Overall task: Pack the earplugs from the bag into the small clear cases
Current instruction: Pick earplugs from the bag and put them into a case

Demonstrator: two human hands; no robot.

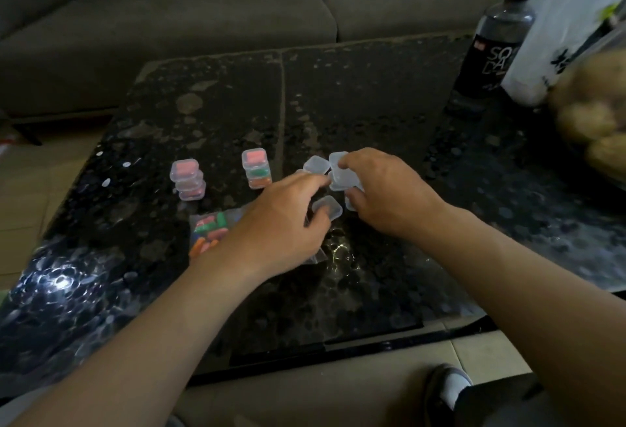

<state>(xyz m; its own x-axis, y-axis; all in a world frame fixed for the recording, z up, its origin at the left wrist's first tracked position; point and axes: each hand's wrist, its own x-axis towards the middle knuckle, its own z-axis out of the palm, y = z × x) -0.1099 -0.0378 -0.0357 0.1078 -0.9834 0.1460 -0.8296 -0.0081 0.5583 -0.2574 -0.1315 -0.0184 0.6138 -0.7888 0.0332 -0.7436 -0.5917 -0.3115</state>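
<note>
Clear plastic everywhere on this one. The right hand [389,193] has a small clear case [340,174] pinched near the middle of the surface [355,94], forefinger on top and thumb underneath. It may be sitting on another case or two, hard to say. The left hand [281,223] is in there too, fingers [311,183] loosely curled and the forefinger tip right up against that same case. Its thumb is by another empty case [328,207] lying flat a bit closer to the near edge. I honestly can't tell if the left has hold of anything.

The bag [232,215] of earplugs [211,225] sits toward the near left, partly under the left wrist. It has green, pink and orange ones in it. Two stacks of filled cases stand beyond it, one stack [188,179] nearer the left edge and the other stack [256,169] closer to the middle. A dark bottle [498,37] is way off at the far right corner.

My guess on handling: those cases weigh nothing, and being stiff and slick they'll probably skate on that glossy top. I'd take one by two opposite side walls and pop the lid with a thumbnail at the front lip. The earplugs look like soft foam, so pinch them lightly round the middle. They may spring back up before the lid snaps shut.
</note>
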